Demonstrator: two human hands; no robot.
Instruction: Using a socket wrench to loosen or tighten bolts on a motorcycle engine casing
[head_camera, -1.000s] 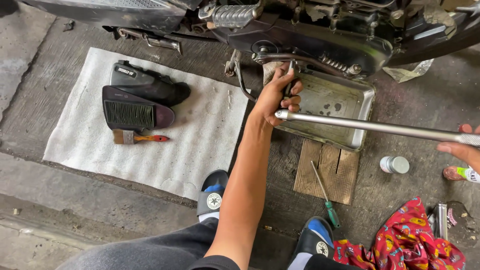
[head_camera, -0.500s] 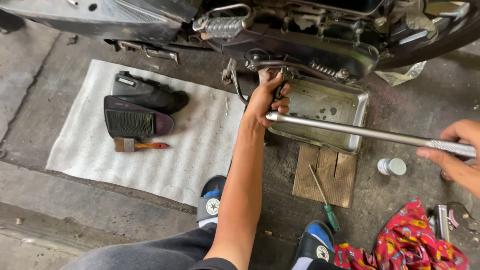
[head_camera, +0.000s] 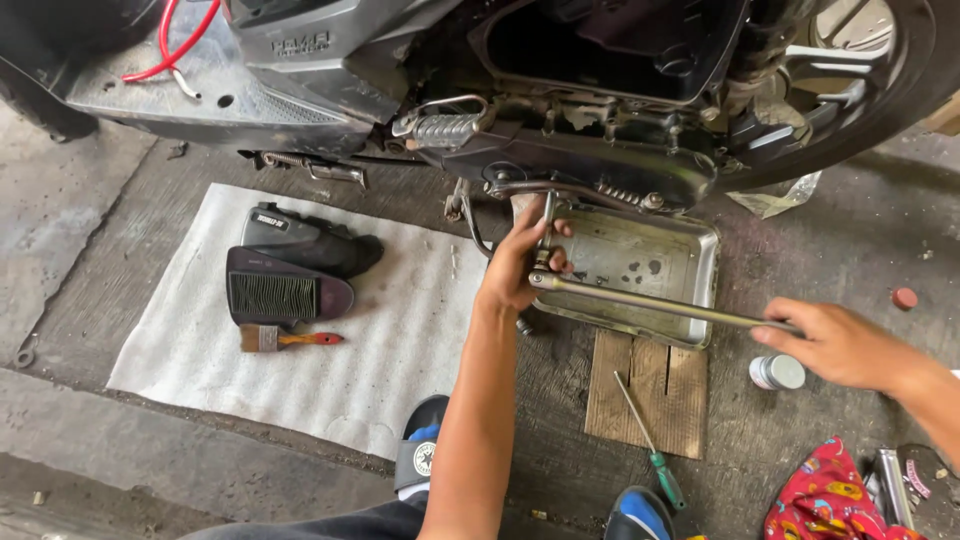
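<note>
The left hand (head_camera: 520, 262) is closed around the head of a long steel wrench (head_camera: 650, 300), where a socket extension (head_camera: 545, 235) rises to the underside of the scooter (head_camera: 560, 165). The right hand (head_camera: 835, 343) grips the far end of the handle, fingers wrapped over it. The wrench runs between the two hands, just above the metal tray (head_camera: 690, 300) under the engine.

The bar looks stiff and fairly heavy, bare smooth metal that is likely slick if oily. Holding it at the far end gives the most leverage, while the hand at the head keeps the socket square; the joint is partly hidden by the fingers, so I cannot tell how well it is seated.

Below the wrench, a wooden board (head_camera: 645, 385) props up the tray, with a green screwdriver (head_camera: 645, 440) lying across it. A small white can (head_camera: 778, 372) stands just beside the right hand. Well left of the left hand, an air filter (head_camera: 285, 297) and a brush (head_camera: 290, 339) lie on a white mat (head_camera: 400, 370).
</note>
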